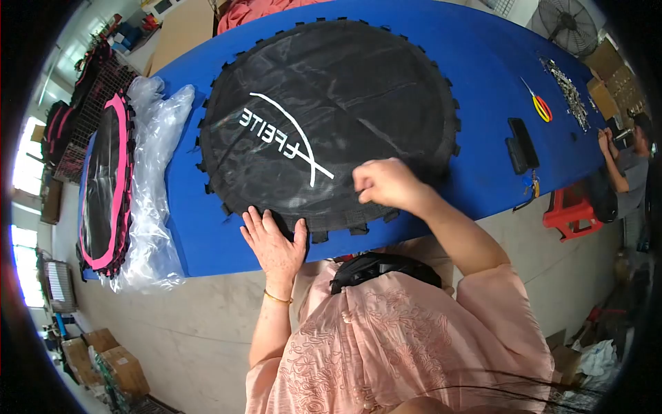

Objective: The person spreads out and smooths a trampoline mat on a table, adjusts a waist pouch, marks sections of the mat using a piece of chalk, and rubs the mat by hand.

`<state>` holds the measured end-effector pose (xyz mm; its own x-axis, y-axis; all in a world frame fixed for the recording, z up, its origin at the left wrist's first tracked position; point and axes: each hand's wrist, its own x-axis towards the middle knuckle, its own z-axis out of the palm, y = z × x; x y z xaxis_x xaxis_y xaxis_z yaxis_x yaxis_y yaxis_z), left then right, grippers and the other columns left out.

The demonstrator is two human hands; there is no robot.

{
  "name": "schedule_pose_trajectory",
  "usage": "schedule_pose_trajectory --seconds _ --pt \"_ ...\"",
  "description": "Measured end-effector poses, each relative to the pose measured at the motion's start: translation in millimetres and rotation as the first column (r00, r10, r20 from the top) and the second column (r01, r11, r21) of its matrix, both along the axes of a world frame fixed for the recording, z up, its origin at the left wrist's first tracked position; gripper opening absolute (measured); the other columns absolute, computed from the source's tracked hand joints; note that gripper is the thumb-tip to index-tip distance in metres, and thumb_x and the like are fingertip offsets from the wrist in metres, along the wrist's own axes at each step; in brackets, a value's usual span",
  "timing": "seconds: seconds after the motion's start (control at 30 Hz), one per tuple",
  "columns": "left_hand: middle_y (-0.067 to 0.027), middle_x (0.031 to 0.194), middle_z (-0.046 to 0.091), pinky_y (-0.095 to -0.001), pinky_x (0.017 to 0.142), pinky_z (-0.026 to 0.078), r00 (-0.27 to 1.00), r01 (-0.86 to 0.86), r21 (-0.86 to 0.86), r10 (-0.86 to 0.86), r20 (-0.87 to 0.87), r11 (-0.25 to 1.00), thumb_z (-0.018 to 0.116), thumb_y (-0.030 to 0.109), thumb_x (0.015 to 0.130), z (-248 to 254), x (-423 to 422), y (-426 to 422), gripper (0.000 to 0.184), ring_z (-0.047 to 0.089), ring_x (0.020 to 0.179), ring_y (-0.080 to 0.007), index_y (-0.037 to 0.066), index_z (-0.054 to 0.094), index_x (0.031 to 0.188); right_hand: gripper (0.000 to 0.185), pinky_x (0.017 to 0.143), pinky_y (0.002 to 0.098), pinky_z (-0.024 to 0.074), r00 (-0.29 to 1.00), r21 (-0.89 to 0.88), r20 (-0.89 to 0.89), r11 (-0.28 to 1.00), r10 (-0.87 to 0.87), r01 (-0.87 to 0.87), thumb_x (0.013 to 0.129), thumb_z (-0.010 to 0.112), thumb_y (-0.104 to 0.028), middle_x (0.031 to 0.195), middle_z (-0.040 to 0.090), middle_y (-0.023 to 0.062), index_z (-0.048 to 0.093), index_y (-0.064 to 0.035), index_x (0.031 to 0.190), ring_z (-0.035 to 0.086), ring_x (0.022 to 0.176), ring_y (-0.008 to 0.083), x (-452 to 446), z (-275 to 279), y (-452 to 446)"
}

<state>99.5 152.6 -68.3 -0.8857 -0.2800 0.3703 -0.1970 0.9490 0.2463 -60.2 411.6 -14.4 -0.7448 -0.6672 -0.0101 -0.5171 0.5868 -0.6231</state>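
– Blue and broad, the table (214, 252) spans this workshop, with a grey cage fan (565, 26) beyond its far right corner and another person (631, 169) at the right end.

– And right in front of you, flat on that blue, lies the large round black mesh mat (345, 83), white lettering (267, 131) across it, short black fabric tabs (358, 229) around its rim!

– What could trip you up?

– Creases, I'd say. The mesh shows several; a sideways pull from your right hand (376, 183), with too light a press from your left hand (274, 243), could ruck it or slide it. Drift left, and it might snag the crumpled clear plastic sheeting (148, 228).

– Those near tabs sit close to the table edge, too; lean in, and your pink embroidered top (393, 324) could catch one.

– Now your pose: left forearm reaching almost straight out, gold bangle (278, 298) at the wrist, palm down, fingers spread wide over the near left rim and the blue beside it.

– Right elbow bent outward, forearm angling in across the near right rim, fingers curled tight. Gripping something? Can't tell; nor whether those knuckles touch the mesh.
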Motion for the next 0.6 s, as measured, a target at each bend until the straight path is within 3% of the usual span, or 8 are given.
schedule_pose_trajectory --seconds 0.03,0.1,0.23,0.37,0.43,0.53,0.57,0.6 --pt "-0.0354 0.158 0.041 -0.0618 0.126 0.021 1.000 -0.002 0.001 0.002 -0.004 1.000 0.070 0.053 0.093 -0.4 0.2 0.2 0.081 0.031 0.153 -0.0509 -0.011 0.052 0.140 0.023 0.073 0.0387 0.0562 0.999 0.062 -0.001 0.997 0.041 -0.040 0.073 0.086 -0.016 0.087 0.071 0.0065 0.068 -0.0074 0.085 0.073 0.081 0.0244 8.2 4.6 -16.9" --pt "-0.0353 0.158 0.041 -0.0615 0.126 0.020 1.000 0.001 0.002 -0.001 0.000 1.000 0.070 0.053 0.093 -0.1 0.5 -0.4 0.081 0.031 0.153 -0.0508 -0.011 0.052 0.140 0.024 0.073 0.0392 0.0561 0.975 -0.015 -0.209 0.997 0.076 -0.081 0.073 0.086 -0.016 0.087 0.071 0.0062 0.068 -0.0080 0.086 0.073 0.082 0.0242 18.4 -5.9 -30.5" --pt "-0.0351 0.158 0.041 -0.0609 0.127 0.020 1.000 0.002 0.007 -0.002 0.003 1.000 0.071 0.053 0.093 -0.8 0.9 -1.4 0.082 0.030 0.153 -0.0506 -0.011 0.052 0.140 0.024 0.073 0.0376 0.0575 0.998 0.049 -0.069 0.999 -0.009 0.013 0.072 0.086 -0.016 0.088 0.072 0.0073 0.068 -0.0079 0.086 0.075 0.083 0.0249 2.2 0.4 1.4" --pt "-0.0353 0.158 0.041 -0.0607 0.127 0.020 1.000 0.002 0.016 -0.003 0.011 1.000 0.071 0.053 0.093 -0.2 0.1 -1.1 0.081 0.031 0.153 -0.0508 -0.011 0.052 0.140 0.021 0.071 0.0358 0.0561 0.961 0.008 -0.041 0.962 -0.272 0.273 0.071 0.084 -0.014 0.084 0.073 0.0079 0.072 -0.0075 0.088 0.073 0.079 0.0246 -24.5 5.8 72.6" --pt "-0.0354 0.158 0.041 -0.0607 0.127 0.020 1.000 -0.002 0.012 0.001 0.017 1.000 0.071 0.052 0.092 0.9 -0.1 -0.6 0.081 0.031 0.153 -0.0509 -0.011 0.052 0.140 0.022 0.070 0.0366 0.0551 0.936 0.081 -0.041 0.932 -0.351 0.353 0.072 0.084 -0.015 0.081 0.073 0.0077 0.071 -0.0072 0.089 0.072 0.077 0.0256 -40.1 8.1 90.2" --pt "-0.0355 0.158 0.041 -0.0609 0.127 0.020 1.000 0.001 0.002 -0.001 0.008 1.000 0.071 0.052 0.092 -1.9 -0.3 -1.2 0.081 0.031 0.153 -0.0509 -0.011 0.052 0.141 0.022 0.071 0.0374 0.0557 0.962 -0.076 -0.018 0.960 -0.272 0.270 0.073 0.084 -0.013 0.080 0.073 0.0080 0.071 -0.0075 0.090 0.073 0.079 0.0261 -53.4 -10.3 76.8" --pt "-0.0355 0.158 0.041 -0.0609 0.127 0.020 1.000 0.004 -0.001 -0.004 0.004 1.000 0.071 0.052 0.092 -1.2 -0.6 -0.6 0.081 0.031 0.153 -0.0509 -0.011 0.052 0.141 0.022 0.072 0.0385 0.0563 0.959 0.053 -0.095 0.960 -0.269 0.274 0.073 0.084 -0.014 0.084 0.075 0.0086 0.071 -0.0083 0.090 0.074 0.083 0.0258 -51.3 -6.9 54.5" --pt "-0.0355 0.158 0.041 -0.0608 0.127 0.020 1.000 0.002 0.004 -0.002 0.011 1.000 0.071 0.052 0.092 0.0 -0.7 -0.4 0.081 0.031 0.153 -0.0508 -0.011 0.052 0.141 0.024 0.074 0.0395 0.0571 0.973 0.028 -0.050 0.974 -0.223 0.225 0.074 0.086 -0.018 0.089 0.076 0.0089 0.071 -0.0095 0.090 0.075 0.087 0.0263 -46.7 -5.6 33.3"
